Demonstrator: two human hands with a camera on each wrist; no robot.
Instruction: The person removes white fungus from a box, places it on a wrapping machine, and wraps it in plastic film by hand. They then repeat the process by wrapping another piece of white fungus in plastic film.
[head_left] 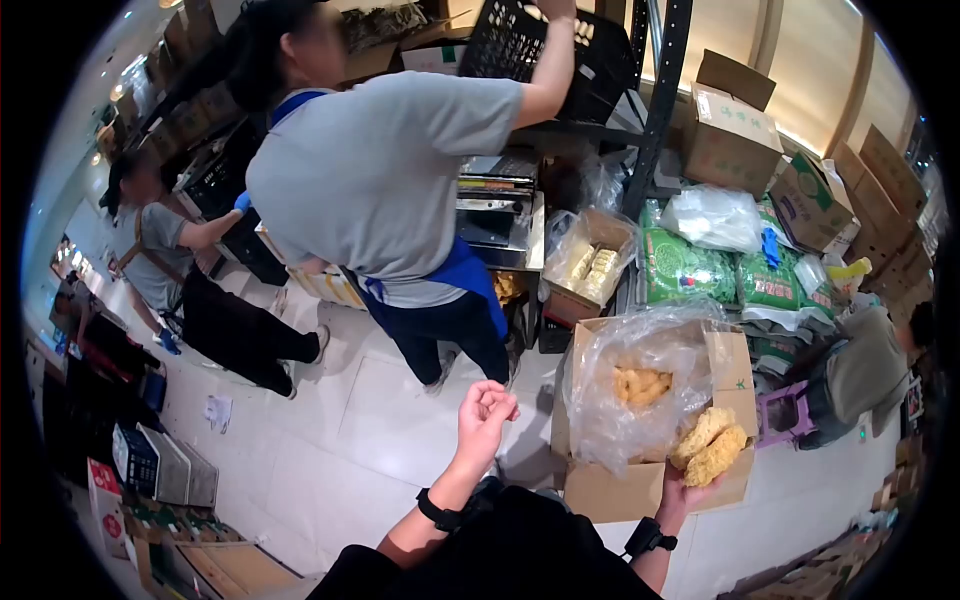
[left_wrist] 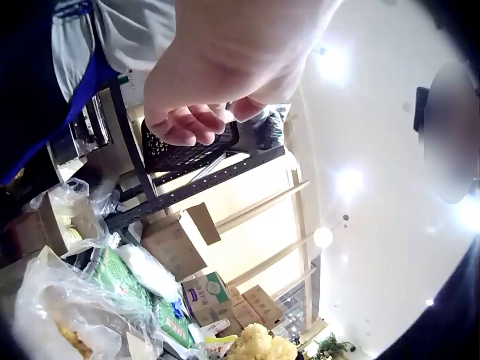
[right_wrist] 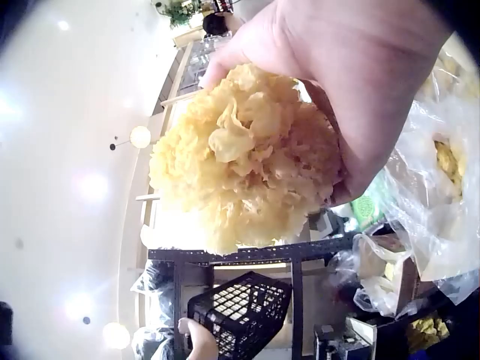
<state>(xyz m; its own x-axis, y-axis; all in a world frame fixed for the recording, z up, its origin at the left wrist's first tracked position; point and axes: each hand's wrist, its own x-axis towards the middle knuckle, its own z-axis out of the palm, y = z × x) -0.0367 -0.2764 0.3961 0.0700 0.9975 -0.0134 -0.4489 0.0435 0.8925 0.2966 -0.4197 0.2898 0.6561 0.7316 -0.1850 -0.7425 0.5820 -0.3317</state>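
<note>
My right hand (head_left: 690, 488) grips pale yellow, frilly clumps of dried snow fungus (head_left: 712, 450) over the near right corner of an open cardboard box (head_left: 610, 495). In the right wrist view the thumb and fingers wrap the sides of the ruffled fungus (right_wrist: 247, 157). A clear plastic liner bag (head_left: 610, 420) spreads over the box, and more yellow fungus (head_left: 640, 385) shows through its mouth. Left of the box, my left hand (head_left: 485, 415) hangs in the air with its fingers loosely curled. Nothing shows between those fingers in the left wrist view.
Green printed sacks (head_left: 685, 265) and cardboard cartons (head_left: 735, 135) are stacked behind the box. A person in a grey shirt (head_left: 380, 170) stands ahead, one hand at a black crate (head_left: 590, 80) on the shelf. A purple stool (head_left: 785, 412) with someone seated is at the right.
</note>
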